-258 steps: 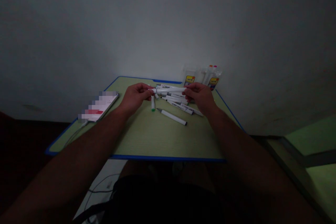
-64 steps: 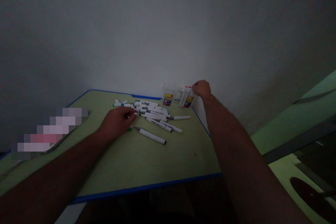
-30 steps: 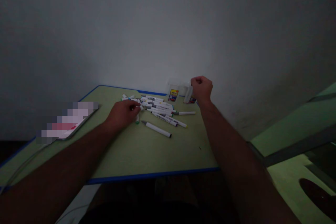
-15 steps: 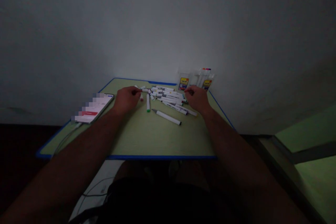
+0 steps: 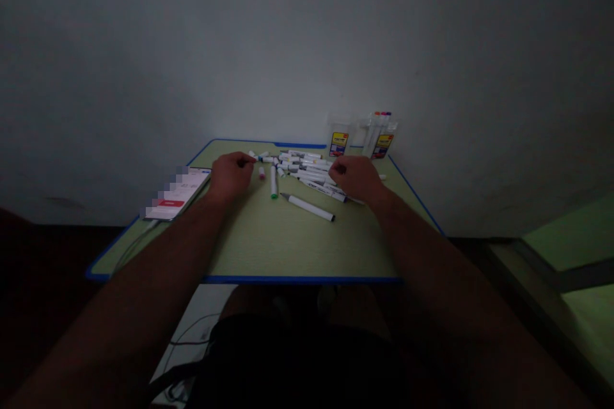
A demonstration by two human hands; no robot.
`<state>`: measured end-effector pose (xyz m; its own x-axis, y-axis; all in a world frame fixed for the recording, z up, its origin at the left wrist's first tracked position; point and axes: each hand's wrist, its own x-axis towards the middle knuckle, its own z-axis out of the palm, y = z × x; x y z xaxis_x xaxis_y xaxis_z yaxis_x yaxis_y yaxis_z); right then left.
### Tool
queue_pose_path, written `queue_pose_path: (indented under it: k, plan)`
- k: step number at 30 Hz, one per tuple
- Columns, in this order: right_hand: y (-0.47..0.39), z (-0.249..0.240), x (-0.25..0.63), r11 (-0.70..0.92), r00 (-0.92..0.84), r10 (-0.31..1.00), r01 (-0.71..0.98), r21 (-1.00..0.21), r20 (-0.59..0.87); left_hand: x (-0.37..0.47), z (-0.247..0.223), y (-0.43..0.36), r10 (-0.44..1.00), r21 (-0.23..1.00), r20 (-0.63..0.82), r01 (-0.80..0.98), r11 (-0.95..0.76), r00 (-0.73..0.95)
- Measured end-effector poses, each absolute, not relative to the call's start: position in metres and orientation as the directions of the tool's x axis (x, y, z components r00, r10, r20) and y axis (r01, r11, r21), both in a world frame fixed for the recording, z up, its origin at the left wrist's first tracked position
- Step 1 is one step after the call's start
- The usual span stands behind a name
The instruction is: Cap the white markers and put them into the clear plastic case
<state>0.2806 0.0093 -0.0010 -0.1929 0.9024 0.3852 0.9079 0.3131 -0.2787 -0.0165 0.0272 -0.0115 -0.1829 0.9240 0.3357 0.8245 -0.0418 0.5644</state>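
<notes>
Several white markers (image 5: 311,174) lie in a loose pile on the pale green table (image 5: 288,255). My left hand (image 5: 233,174) is at the pile's left end, beside small white caps (image 5: 267,158), its fingers pinched on something I cannot make out. A pink-ended cap (image 5: 261,173) lies just right of it. My right hand (image 5: 354,176) is over the right end of the pile, fingers curled together; what they hold, if anything, is hidden. Between the hands lie a green-ended marker (image 5: 274,183) and, nearer to me, an uncapped marker (image 5: 309,207) with a dark end.
A phone (image 5: 178,195) with a lit screen and a cable lies at the table's left. Two clear pouches with yellow labels stand at the back right, one empty-looking (image 5: 339,135), one holding a few markers (image 5: 378,134). A wall rises behind the table.
The view has shifted slightly. My right hand has moved a little left over the marker pile, its fingers more curled in. My left hand stays near the caps.
</notes>
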Motion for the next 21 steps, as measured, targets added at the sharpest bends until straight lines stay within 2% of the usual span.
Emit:
queue_pose_path:
  k: [9,14,21]
  plan:
    - [0.0059,0.0004,0.2770,0.323,-0.252,0.917,0.924,-0.207,0.309,-0.0163,-0.0167,0.0289,0.930,0.573,0.327,0.818,-0.052,-0.170]
    - [0.0049,0.0016,0.2757,0.386,-0.349,0.908,0.912,-0.142,0.230,-0.0159,-0.0187,0.0310,0.933,0.590,0.321,0.805,-0.063,-0.162]
    - [0.0076,-0.0041,0.2762,0.432,-0.410,0.896,0.893,-0.125,0.167,-0.0140,-0.0173,0.0298,0.938,0.590,0.307,0.805,-0.055,-0.161]
